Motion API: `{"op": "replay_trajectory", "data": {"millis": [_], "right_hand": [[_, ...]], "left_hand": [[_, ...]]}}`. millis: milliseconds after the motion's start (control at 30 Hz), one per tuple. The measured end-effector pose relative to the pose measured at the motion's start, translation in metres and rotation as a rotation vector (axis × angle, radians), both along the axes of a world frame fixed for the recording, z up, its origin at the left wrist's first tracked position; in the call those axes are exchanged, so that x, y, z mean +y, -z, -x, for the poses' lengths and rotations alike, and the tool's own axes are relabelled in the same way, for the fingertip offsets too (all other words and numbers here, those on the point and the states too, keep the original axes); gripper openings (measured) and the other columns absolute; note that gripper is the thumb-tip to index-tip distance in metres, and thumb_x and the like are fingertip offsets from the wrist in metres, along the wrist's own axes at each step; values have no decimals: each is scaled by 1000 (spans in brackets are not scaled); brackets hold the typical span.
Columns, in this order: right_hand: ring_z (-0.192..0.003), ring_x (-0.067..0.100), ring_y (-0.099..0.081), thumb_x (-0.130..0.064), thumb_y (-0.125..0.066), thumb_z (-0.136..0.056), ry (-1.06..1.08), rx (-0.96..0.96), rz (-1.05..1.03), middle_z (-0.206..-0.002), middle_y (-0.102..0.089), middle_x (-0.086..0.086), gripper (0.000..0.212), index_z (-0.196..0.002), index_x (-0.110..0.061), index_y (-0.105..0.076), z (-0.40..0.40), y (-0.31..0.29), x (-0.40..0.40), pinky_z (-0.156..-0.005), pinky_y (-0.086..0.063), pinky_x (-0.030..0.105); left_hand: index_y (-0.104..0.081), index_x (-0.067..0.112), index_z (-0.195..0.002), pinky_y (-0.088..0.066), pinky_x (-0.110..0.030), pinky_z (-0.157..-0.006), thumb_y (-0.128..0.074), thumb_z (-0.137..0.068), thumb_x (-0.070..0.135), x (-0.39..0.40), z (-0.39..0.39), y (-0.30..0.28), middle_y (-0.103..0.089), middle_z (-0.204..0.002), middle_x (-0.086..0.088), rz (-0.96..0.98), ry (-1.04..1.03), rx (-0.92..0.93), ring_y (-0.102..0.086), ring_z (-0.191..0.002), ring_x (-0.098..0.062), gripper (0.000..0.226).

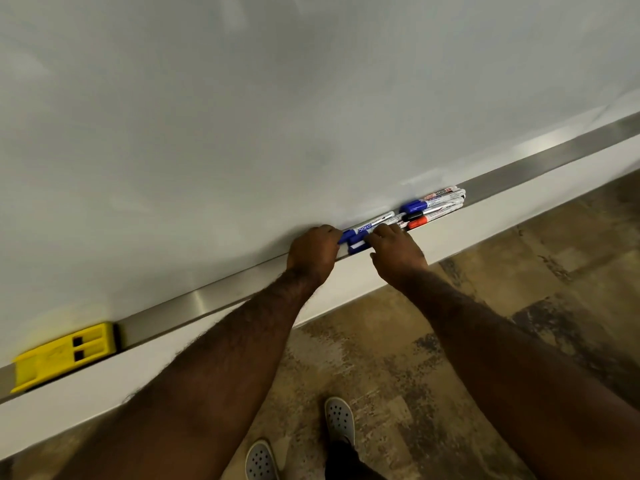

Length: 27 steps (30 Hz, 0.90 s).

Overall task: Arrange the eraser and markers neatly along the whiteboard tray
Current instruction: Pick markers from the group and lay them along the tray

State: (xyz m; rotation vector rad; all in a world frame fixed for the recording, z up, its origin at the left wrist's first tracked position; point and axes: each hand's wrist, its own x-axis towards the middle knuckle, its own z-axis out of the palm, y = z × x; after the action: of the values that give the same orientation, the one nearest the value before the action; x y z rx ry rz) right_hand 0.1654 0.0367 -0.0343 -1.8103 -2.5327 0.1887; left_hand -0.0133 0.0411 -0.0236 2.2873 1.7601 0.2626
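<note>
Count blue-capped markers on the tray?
3 visible. Two lie between the left hand and right hand: one against the board, one nearer the tray edge. A third tops the right-side bundle. Hands may hide more.

Classroom or office: wall whiteboard (277, 98), marker tray (519, 168).

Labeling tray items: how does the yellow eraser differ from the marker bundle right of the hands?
The yellow eraser is one blocky piece; the marker bundle is several slim tubes side by side. The eraser sits far left, the bundle right. Both lie on the tray, untouched.
</note>
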Motion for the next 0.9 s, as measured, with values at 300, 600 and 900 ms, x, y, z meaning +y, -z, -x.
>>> {"op": "replay_trajectory", "data": {"millis": [300, 600, 900], "right_hand": [[-115, 29, -48, -13, -56, -90, -81, -42, -34, -125, -55, 10, 35, -124, -13, -50, 0, 0, 8, -95, -41, 41], [-111, 31, -48, -11, -55, -90, -187, -17, -21, -120, -56, 12, 29, -119, -11, -55, 0, 4, 17, -93, -40, 43], [-104, 29, -52, -13, -59, -88, -245, 15, -65, -112, -60, 9, 22, -110, -12, -58, 9, 6, 18, -87, -42, 41]], "left_hand": [[-65, 12, -101, -57, -41, -76, -57, -92, 21, 13, -21, 11, -69, -101, -9, -26, -47, 62, -65, -89, -30, 15], [-65, 9, -97, -52, -39, -69, -55, -91, 15, 4, -18, 15, -67, -98, -11, -77, -33, 237, -62, -93, -32, 13], [-69, 18, -77, -48, -27, -49, -70, -79, 20, -21, 7, 15, -67, -78, 0, -176, -91, 381, -64, -66, -20, 2]]}}
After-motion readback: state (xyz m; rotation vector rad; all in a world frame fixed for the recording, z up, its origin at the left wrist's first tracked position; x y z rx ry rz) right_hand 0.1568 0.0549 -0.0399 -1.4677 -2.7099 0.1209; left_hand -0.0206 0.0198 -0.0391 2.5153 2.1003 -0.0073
